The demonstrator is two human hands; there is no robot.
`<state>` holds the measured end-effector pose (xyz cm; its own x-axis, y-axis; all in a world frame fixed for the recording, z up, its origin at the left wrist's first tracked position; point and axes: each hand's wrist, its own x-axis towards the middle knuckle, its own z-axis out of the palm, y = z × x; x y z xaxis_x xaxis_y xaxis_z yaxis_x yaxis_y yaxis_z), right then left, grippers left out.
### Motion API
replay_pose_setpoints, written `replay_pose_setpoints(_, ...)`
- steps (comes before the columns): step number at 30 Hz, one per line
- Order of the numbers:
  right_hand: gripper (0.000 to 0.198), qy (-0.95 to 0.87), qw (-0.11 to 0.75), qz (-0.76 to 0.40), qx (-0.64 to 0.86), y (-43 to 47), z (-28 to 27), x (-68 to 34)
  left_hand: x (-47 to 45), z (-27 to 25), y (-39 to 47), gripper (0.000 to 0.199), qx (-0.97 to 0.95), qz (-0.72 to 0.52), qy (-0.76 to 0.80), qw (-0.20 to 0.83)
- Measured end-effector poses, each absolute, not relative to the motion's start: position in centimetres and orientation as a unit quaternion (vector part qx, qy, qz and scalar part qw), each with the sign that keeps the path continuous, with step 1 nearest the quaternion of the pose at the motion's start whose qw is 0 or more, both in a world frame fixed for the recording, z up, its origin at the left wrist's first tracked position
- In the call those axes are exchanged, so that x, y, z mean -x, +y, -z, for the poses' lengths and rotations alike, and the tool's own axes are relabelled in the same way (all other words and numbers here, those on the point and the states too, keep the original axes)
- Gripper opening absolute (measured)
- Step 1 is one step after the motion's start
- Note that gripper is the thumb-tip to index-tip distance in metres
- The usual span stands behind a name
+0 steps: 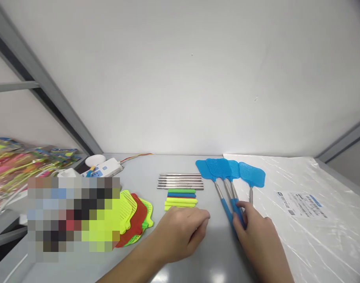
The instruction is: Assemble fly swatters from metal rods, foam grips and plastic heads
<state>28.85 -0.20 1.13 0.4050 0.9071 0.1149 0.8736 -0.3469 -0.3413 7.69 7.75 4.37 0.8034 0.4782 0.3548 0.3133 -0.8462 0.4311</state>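
Observation:
My right hand (258, 236) has its thumb and forefinger around the blue handles of fly swatters (218, 168), whose metal shafts point away from me. Another blue fly swatter (252, 174) lies just to the right, its handle hidden behind my hand. My left hand (182, 232) is closed in a loose fist above the table, and nothing sticks out of it. Beyond it lie coloured handle sleeves (181, 201) in green, blue and yellow. Behind those is a row of thin metal rods (180, 181). Loose yellow, red and green swatter heads (135, 216) overlap left of my left hand.
A white plastic bag (339, 228) with a shipping label (302, 205) covers the table's right side. Back left are a power strip (104, 168) and a white round object (95, 160). Colourful packaged items (17, 165) pile up at far left. A blurred patch hides part of the table.

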Motion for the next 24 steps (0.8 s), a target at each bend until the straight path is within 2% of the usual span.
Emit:
replay_pose_setpoints(5, 0.035, -0.542, 0.194, -0.062, 0.815, -0.4, -1.4, -29.3, -8.2, -4.5, 7.1, 0.019, -0.938, -0.246, 0.208, 0.131)
replay_pose_setpoints(12, 0.039, -0.553, 0.243, -0.03, 0.796, -0.8, -2.1, -27.8, -4.5, -5.8, 6.2, 0.019, -0.936, -0.256, 0.234, -0.052)
replay_pose_setpoints(16, 0.042, -0.62, 0.24, -0.031, 0.746, -0.7, -2.1, -25.8, 2.9, -6.0, 5.4, 0.017, -0.887, -0.301, 0.349, -0.021)
replay_pose_setpoints(19, 0.04, -0.7, 0.205, -0.049, 0.682, 0.4, -2.1, -24.3, 8.1, -5.2, 4.7, 0.016, -0.85, -0.276, 0.447, 0.017)
replay_pose_setpoints(24, 0.029, -0.82, 0.138, 0.034, 0.555, 3.0, -1.5, -22.0, 10.5, -3.8, 4.2, 0.02, -0.837, -0.243, 0.487, 0.046)
